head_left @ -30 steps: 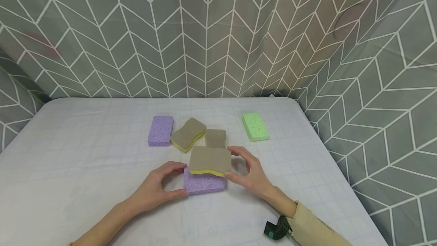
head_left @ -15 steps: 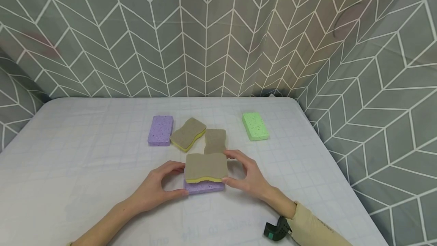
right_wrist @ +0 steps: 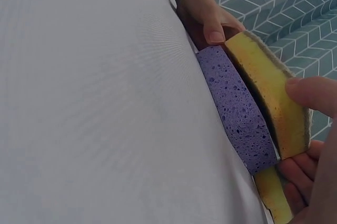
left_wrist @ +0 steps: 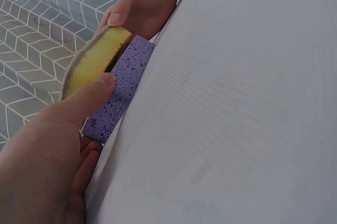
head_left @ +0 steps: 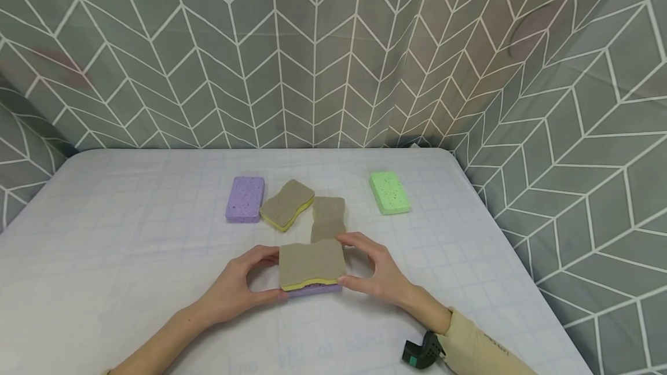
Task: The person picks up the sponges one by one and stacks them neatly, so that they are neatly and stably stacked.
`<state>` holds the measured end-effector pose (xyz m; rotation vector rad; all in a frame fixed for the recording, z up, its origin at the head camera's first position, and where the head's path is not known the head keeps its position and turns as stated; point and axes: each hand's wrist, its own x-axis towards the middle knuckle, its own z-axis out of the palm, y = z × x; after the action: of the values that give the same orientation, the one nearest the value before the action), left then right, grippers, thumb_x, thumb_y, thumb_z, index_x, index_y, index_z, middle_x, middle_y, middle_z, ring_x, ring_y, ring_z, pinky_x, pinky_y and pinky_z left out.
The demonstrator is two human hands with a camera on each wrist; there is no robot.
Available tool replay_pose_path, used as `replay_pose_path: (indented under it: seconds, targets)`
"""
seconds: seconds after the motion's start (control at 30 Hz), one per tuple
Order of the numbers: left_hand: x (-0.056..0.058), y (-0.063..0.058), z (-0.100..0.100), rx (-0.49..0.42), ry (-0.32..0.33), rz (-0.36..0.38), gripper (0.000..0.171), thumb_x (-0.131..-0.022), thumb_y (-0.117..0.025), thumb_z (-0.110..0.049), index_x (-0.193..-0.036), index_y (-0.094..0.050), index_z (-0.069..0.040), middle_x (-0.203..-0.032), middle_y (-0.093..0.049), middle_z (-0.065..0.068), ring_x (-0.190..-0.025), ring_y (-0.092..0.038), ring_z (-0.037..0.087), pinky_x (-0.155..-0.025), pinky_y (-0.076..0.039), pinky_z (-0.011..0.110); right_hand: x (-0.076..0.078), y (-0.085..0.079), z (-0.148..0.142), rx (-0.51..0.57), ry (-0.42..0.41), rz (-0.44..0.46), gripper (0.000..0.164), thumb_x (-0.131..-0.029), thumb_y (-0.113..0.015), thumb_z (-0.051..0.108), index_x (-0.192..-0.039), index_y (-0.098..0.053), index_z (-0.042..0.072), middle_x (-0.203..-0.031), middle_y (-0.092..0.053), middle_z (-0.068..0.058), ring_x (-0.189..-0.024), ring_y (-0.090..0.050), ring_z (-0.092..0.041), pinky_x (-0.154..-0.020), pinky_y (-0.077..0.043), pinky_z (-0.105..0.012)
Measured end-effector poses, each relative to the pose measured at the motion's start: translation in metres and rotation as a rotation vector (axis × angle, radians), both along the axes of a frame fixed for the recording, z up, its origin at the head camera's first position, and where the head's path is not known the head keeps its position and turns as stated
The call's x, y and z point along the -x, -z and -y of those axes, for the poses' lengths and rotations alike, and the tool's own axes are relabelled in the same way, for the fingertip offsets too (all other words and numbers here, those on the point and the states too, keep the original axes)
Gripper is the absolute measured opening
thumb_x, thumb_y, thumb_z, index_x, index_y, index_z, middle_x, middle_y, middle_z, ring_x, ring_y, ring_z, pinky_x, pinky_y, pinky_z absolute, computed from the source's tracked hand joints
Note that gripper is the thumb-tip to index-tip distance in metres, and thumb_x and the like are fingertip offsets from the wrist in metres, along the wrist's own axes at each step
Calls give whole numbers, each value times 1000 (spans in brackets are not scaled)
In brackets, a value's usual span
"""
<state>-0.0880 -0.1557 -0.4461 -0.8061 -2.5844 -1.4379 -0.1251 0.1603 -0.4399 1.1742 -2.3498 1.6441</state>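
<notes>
In the head view my left hand point(head_left: 237, 287) grips the left end of a purple sponge point(left_wrist: 124, 90) lying on the white table, thumb on its near side. A yellow scrub sponge point(head_left: 312, 262) with a grey-beige scouring face upward lies over it, covering all but a near strip. My right hand point(head_left: 379, 274) pinches this scrub sponge by its right end, thumb near and fingers far. The right wrist view has a narrow dark gap between the scrub sponge's yellow side point(right_wrist: 274, 92) and the purple sponge. The left thumb also meets the scrub sponge's corner.
Behind the stack lies another scrub sponge point(head_left: 328, 216), its near end overlapped in the head view. A tilted scrub sponge point(head_left: 288, 204) and a second purple sponge point(head_left: 245, 198) lie left of it. A green sponge point(head_left: 389, 192) lies at the back right. Patterned curtains point(head_left: 292, 57) surround the table.
My right hand has brought the scrub sponge toward me and slightly left, down over the purple sponge, which now shows only a thin strip. My left hand has stayed put.
</notes>
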Motion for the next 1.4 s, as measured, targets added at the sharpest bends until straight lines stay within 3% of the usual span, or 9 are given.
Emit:
replay_pose_path:
  seconds: [0.37, 0.63, 0.8, 1.0, 1.27, 1.4]
  targets:
    - [0, -1, 0, 24, -15, -10, 65, -74, -87, -43, -130, -58, -26, -122, -63, -14, -111, -62, 6, -100, -50, 21, 1, -1, 0, -48, -5, -86, 66, -79, -82, 15, -138, -55, 3, -134, -61, -9, -126, -56, -22, -112, -42, -29]
    - [-2, -2, -1, -61, -8, -31, 78, -72, -91, -33, -139, -54, -21, -127, -63, -8, -115, -61, 9, -103, -46, 16, 3, 0, 0, -58, -17, -137, 66, -78, -82, 14, -138, -54, 2, -133, -60, -10, -124, -57, -23, -111, -43, -30]
    - [-1, 0, 0, -109, 7, -18, 75, -72, -91, -28, -138, -55, -19, -126, -64, -4, -114, -63, 10, -102, -49, 19, 4, 1, 0, -58, -33, -132, 67, -79, -81, 14, -138, -53, 3, -133, -59, -8, -121, -57, -20, -106, -48, -37]
    - [-1, 2, 2, -101, 1, 26, 74, -72, -91, -34, -136, -56, -22, -127, -64, -8, -115, -62, 7, -103, -48, 18, 5, 0, 1, -58, -49, -141, 68, -80, -81, 17, -138, -51, 2, -132, -59, -7, -119, -57, -18, -101, -50, -44]
    - [0, 3, 2, -100, 5, 29, 73, -72, -90, -35, -136, -56, -21, -127, -64, -7, -115, -63, 8, -102, -49, 19, 6, 1, 0, -1, 4, -155, 56, -85, -75, 11, -135, -54, 0, -126, -61, -8, -115, -59, -24, -106, -46, -33]
    - [-1, 2, 2, -94, 9, 28, 73, -73, -90, -35, -136, -56, -21, -127, -64, -7, -115, -62, 8, -102, -49, 19, 8, 4, 0, 25, 33, -147, 52, -86, -74, 7, -134, -55, 2, -124, -63, -10, -113, -60, -24, -104, -48, -37]
